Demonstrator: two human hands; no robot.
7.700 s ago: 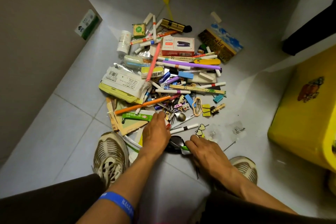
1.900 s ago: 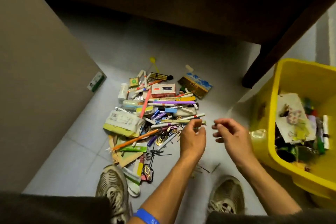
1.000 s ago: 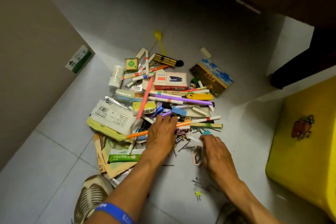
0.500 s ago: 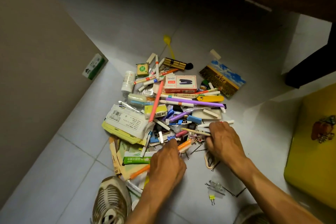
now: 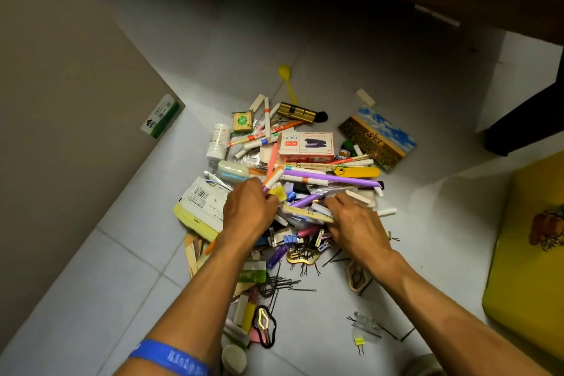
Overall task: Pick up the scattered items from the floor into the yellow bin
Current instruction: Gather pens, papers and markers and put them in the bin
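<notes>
Bare floor (image 5: 427,253) toward yellow bin (image 5: 531,268), seemingly.

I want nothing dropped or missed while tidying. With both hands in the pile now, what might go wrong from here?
The left hand grips several pens at once; one may slip on the way to the yellow bin. The hairpins lie thin and flat on the floor, so they are easily overlooked. The right hand may knock loose pieces wider.
</notes>
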